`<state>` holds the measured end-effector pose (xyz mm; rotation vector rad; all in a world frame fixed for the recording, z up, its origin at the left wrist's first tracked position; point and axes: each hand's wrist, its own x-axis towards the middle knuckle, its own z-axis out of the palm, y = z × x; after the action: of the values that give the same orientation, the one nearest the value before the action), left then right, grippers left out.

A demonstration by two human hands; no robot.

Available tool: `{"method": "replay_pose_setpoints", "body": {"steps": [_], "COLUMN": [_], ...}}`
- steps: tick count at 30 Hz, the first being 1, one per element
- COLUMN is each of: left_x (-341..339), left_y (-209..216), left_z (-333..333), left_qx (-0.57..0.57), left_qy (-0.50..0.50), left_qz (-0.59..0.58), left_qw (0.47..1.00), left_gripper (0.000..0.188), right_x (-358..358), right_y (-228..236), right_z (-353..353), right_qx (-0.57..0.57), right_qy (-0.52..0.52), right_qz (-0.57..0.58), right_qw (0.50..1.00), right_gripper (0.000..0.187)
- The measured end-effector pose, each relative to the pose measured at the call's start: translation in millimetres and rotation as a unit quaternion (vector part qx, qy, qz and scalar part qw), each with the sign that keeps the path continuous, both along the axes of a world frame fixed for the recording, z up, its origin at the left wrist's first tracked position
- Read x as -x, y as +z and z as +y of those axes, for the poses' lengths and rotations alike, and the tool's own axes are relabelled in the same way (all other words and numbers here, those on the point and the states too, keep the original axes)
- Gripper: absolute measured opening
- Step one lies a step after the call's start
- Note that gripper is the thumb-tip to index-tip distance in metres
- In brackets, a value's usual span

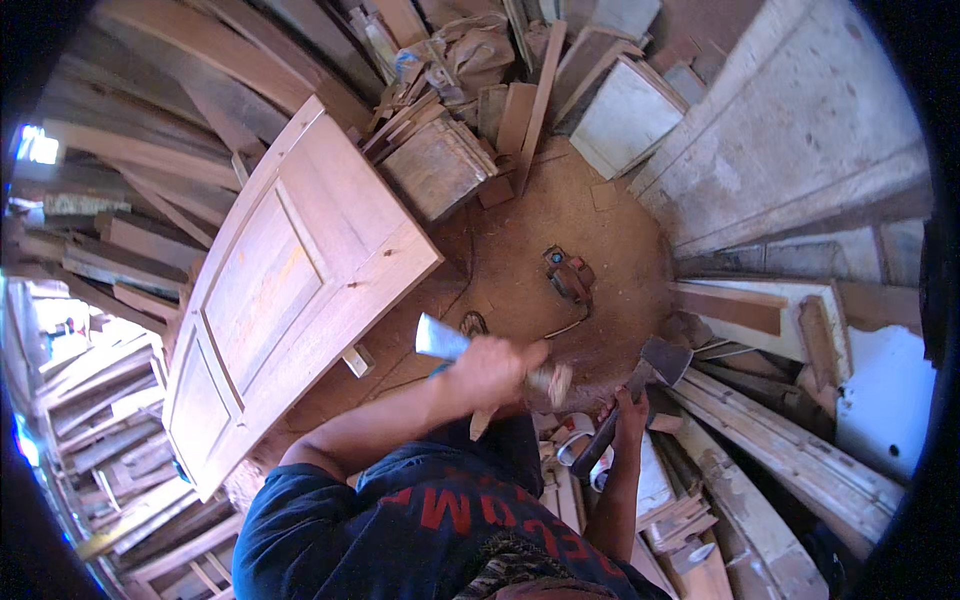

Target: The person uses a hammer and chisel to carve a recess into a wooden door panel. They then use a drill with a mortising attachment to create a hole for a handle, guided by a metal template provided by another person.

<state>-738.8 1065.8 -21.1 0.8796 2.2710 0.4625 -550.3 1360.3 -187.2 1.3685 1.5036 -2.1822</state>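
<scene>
Item one: a hatchet (pixel 665 360), dark metal head uppermost, its handle sloping down toward my body. It is in my right grip (pixel 628 412), the fingers closed around the handle just below the head, at the right of my lap.

Item two: a pale grey-white tool (pixel 440 338), flaring toward its outer end, in front of my chest. My left grip (pixel 490 372) is a closed fist around it – motion blur hides its finer shape. A blurred wooden end (pixel 556 384) shows at the other side of that fist; whether the two are one piece, I cannot tell.

Item three: a power tool (pixel 570 275) with a blue round part, on the brown floor (pixel 622 250) ahead of me, well apart from both grips.

Item four: a large panelled wooden door (pixel 265 285), to my left, one long edge toward me.

Surroundings: a stack of boards (pixel 430 165) beyond the door's far corner; long timbers (pixel 190 50) behind it; a broad grey panel (pixel 790 130) at far right; long planks (pixel 790 450) near my right forearm. My own clothing – a dark blue shirt (pixel 400 510) with red lettering.
</scene>
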Motion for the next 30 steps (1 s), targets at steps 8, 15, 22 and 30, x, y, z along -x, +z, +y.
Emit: {"method": "replay_pose_setpoints", "body": {"steps": [8, 15, 22, 30], "left_x": [109, 134, 146, 154], "left_y": [-35, -36, -47, -44], "left_z": [-58, -77, -80, -78], "left_qx": [-0.08, -0.148, -0.165, -0.165], "left_qy": [0.154, 0.201, 0.239, 0.283], "left_qz": [0.093, 0.064, 0.054, 0.07], "left_qw": [0.98, 0.966, 0.955, 0.942], "left_gripper": [0.045, 0.042, 0.038, 0.037], "right_x": [80, 142, 207, 248], "right_y": [57, 132, 193, 165], "right_z": [-35, -78, -103, -105], "right_qx": [-0.087, -0.011, -0.192, -0.401], "right_qy": [0.07, 0.071, -0.005, 0.086], "right_qz": [-0.017, 0.036, 0.165, 0.164], "right_qw": [0.994, 0.997, 0.968, 0.897], "right_gripper": [0.024, 0.018, 0.015, 0.019]}}
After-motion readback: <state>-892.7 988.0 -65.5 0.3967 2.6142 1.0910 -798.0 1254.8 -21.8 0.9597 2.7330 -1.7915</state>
